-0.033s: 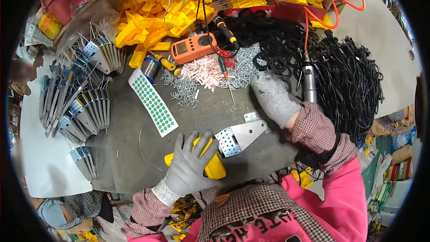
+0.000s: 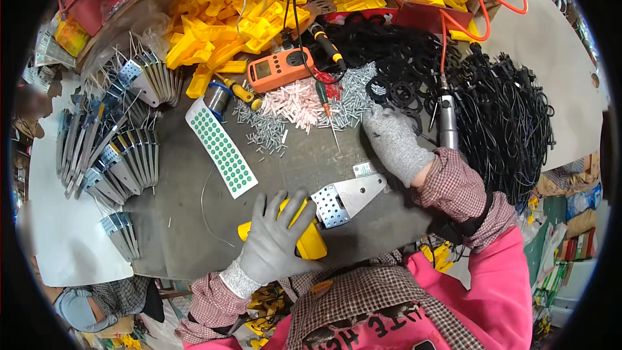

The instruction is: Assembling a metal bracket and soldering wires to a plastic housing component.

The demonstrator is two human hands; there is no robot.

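My left hand, in a grey glove, lies over a yellow plastic housing near the table's front edge, gripping it with fingers and thumb spread across it. A silver tapered metal plate with a perforated end sticks out to the right of the housing. Farther right, my gloved right hand reaches to the edge of the silver screws and black rings. Its fingers are curled together; whatever they pinch is hidden. A small white label shows behind the metal plate.
An orange multimeter, a screwdriver, pink sleeves and a sheet of green stickers lie ahead. Black cables and a silver air driver are right. Metal plates stand left; yellow housings heap behind.
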